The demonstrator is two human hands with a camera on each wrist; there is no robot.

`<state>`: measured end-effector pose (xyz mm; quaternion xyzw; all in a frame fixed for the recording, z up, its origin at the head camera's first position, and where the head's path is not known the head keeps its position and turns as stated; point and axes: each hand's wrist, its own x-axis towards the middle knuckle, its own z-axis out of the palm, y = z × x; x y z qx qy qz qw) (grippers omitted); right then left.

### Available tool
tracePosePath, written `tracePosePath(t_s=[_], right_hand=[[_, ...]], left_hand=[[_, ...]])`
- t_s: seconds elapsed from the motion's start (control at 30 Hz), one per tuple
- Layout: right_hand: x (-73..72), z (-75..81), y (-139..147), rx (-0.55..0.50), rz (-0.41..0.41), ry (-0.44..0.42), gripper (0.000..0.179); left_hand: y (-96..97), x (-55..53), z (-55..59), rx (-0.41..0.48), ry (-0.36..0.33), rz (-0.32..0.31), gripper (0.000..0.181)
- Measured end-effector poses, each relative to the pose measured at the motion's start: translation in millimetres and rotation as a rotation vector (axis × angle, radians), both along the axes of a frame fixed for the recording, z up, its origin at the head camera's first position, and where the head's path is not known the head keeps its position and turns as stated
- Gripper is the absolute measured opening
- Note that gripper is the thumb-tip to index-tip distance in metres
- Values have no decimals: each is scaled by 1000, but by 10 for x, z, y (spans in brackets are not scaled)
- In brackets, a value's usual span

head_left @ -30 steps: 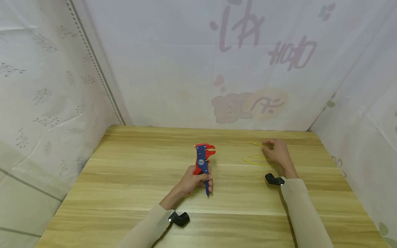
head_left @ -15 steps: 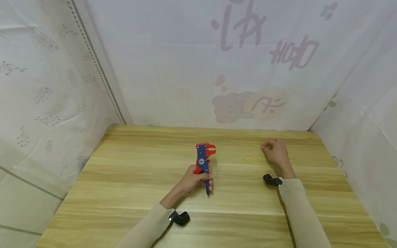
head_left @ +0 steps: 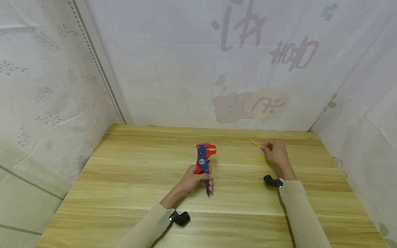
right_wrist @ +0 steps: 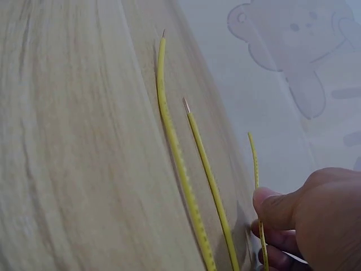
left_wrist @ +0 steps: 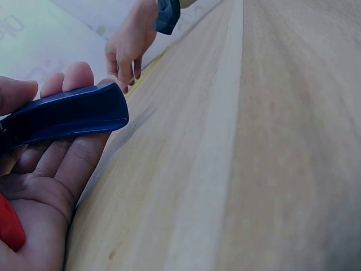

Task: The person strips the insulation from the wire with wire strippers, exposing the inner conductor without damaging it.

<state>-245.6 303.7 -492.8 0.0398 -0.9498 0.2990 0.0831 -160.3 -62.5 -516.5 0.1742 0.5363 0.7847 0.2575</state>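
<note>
My left hand (head_left: 193, 181) grips a wire stripper (head_left: 202, 156) with a blue body and red jaws, its head pointing away from me. In the left wrist view its blue handle (left_wrist: 73, 116) lies across my fingers. At the right, my right hand (head_left: 277, 153) pinches a yellow wire (right_wrist: 255, 164) between thumb and fingers, its near end raised and covered to the tip. Two other yellow wires (right_wrist: 180, 164) (right_wrist: 211, 180) lie side by side on the table beside that hand, each with bare copper showing at one end.
The wood-grain table (head_left: 139, 193) ends at a printed cloth backdrop (head_left: 173, 86), with more cloth at both sides. A black wrist camera (head_left: 180, 218) sits on the left sleeve, another black wrist camera (head_left: 273, 181) on the right.
The wire in my right hand has tilted, its free end now pointing up and away from the table. My left hand and the wire stripper have stayed in place.
</note>
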Motion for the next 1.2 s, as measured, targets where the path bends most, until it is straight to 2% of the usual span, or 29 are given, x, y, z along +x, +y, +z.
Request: tracePosePath(t_s=[0.27, 0.67, 0.93, 1.2], right_hand=[[29, 61, -34, -2, 25, 9, 13], [120, 181, -145, -37, 2, 25, 15], [170, 266, -255, -84, 84, 41, 20], [241, 381, -361, -116, 188, 62, 20]], left_hand=[[-6, -6, -1, -1, -3, 1, 18], [2, 4, -4, 4, -5, 4, 25], [3, 1, -11, 0, -22, 11, 12], [-1, -13, -1, 3, -18, 14, 18]])
